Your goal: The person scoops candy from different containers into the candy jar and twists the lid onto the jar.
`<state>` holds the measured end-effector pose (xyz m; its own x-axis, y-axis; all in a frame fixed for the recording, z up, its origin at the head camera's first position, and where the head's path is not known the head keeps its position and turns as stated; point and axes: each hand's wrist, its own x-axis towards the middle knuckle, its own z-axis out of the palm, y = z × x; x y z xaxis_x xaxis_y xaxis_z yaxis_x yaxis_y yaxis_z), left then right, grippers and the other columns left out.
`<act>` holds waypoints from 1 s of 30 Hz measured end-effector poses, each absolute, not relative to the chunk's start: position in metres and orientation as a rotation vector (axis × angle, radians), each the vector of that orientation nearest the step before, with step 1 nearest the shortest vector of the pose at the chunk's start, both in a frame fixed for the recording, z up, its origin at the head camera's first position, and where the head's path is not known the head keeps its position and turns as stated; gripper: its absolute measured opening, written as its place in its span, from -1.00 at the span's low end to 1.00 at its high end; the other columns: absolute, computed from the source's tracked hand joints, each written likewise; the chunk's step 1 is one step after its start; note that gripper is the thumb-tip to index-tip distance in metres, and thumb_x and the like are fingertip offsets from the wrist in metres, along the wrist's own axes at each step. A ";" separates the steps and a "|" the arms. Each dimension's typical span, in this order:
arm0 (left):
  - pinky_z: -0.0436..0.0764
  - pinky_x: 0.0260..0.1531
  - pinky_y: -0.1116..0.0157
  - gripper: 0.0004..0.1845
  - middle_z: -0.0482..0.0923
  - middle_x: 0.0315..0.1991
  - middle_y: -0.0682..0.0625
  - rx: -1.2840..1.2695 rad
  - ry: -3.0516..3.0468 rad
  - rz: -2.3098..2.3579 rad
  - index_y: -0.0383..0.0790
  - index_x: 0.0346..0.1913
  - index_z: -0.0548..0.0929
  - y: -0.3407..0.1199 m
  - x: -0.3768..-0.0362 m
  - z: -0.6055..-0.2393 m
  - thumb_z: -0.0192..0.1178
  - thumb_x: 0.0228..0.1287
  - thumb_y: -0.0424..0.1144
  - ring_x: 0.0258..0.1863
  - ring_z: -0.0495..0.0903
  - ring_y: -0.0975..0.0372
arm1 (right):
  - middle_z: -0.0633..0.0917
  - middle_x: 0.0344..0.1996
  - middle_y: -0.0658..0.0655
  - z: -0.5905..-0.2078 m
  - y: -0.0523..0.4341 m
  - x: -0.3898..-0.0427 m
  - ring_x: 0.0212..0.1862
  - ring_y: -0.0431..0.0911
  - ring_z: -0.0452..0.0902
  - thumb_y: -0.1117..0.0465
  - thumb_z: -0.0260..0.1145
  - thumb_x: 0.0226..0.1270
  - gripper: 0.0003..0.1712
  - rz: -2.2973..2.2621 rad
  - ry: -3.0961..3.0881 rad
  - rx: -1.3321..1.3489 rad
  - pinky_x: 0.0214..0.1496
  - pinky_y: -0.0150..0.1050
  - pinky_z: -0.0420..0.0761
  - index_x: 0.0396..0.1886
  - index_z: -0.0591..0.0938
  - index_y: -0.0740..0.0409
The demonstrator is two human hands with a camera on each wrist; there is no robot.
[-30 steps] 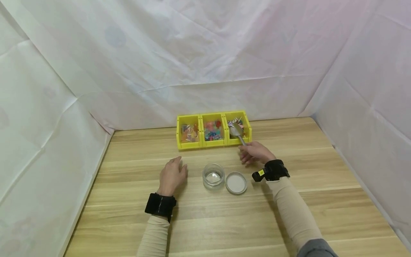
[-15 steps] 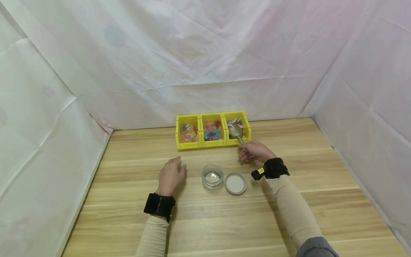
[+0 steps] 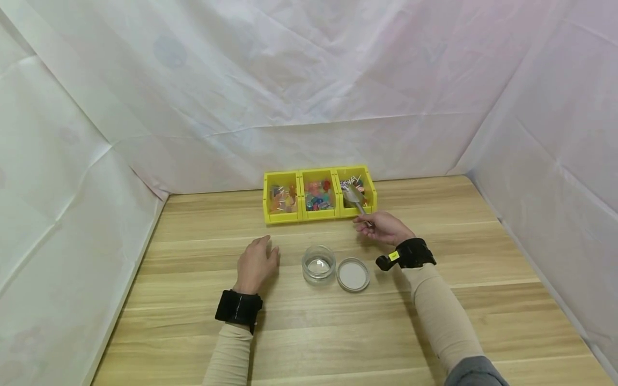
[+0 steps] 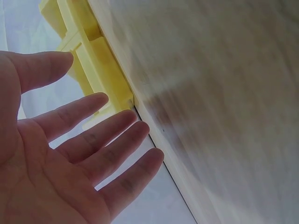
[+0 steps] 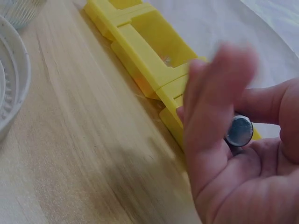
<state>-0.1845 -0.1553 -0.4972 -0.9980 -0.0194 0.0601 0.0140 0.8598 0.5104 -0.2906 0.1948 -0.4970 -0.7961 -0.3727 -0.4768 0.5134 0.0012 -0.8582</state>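
The wooden bench (image 3: 309,321) carries a yellow three-part bin (image 3: 318,196) at the back. My left hand (image 3: 256,262) lies flat on the bench, fingers spread, holding nothing. Beside it stand a glass jar (image 3: 318,264) and its lid (image 3: 353,274). My right hand (image 3: 383,227) curls around the handle of a metal scoop (image 3: 354,196), whose bowl sits in the right compartment.

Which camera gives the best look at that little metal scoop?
The head view: the scoop shows whole, its bowl in the rightmost yellow bin, its handle in the right hand. The right wrist view shows only the handle's round end among the fingers. The left wrist view misses it.
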 end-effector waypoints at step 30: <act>0.53 0.15 -0.12 -0.51 0.52 0.22 -0.33 0.014 -2.977 -0.828 -0.38 0.25 0.54 -0.156 -0.184 -0.499 0.17 0.41 -0.12 0.22 0.50 -0.16 | 0.45 -0.57 -0.03 -0.496 0.191 -0.293 -0.59 -0.28 0.24 0.17 -0.05 0.62 -0.46 -1.867 1.735 0.088 -0.64 -0.48 0.22 0.29 0.33 0.59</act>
